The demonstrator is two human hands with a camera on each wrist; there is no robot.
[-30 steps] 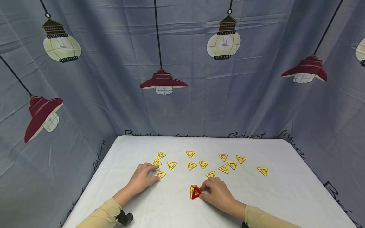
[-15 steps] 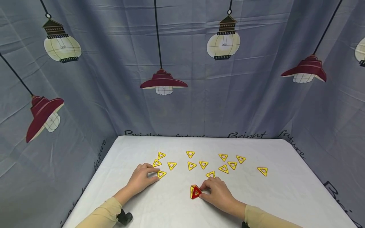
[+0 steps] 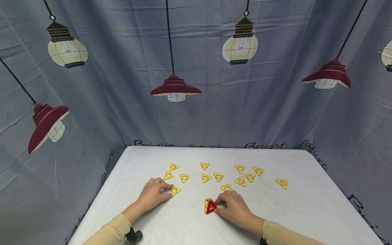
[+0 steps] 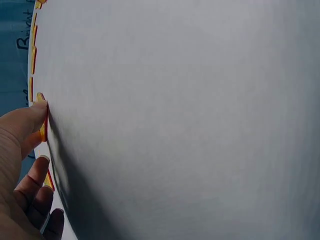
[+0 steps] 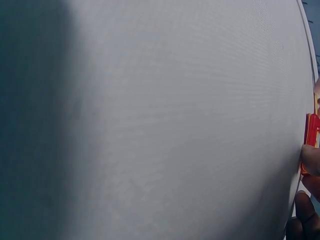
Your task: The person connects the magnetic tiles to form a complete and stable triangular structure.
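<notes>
In the head view my left hand (image 3: pixel 154 193) pinches a yellow triangle tile (image 3: pixel 175 191) by its left side, between thumb and fingers. The left wrist view has the thumb on that tile (image 4: pixel 44 131), whose edge is red. My right hand (image 3: pixel 234 208) grips a small structure of triangle tiles (image 3: pixel 210 206), with one red face and one yellow face showing, at the table's front middle. Only part of this red tile structure (image 5: pixel 312 131) shows at the right edge of the right wrist view. How its far side looks is hidden.
Several flat yellow triangle tiles (image 3: pixel 206 178) lie scattered over the back half of the white table (image 3: pixel 183 224). One tile (image 3: pixel 226 187) lies just beyond the right hand, and another tile (image 3: pixel 282 184) far right. A patterned grey-blue curtain (image 3: pixel 196 122) stands behind the table.
My left hand has moved slightly toward me and to the right, and the pinched yellow tile has shifted with it. The right hand and the tile structure stay in place.
</notes>
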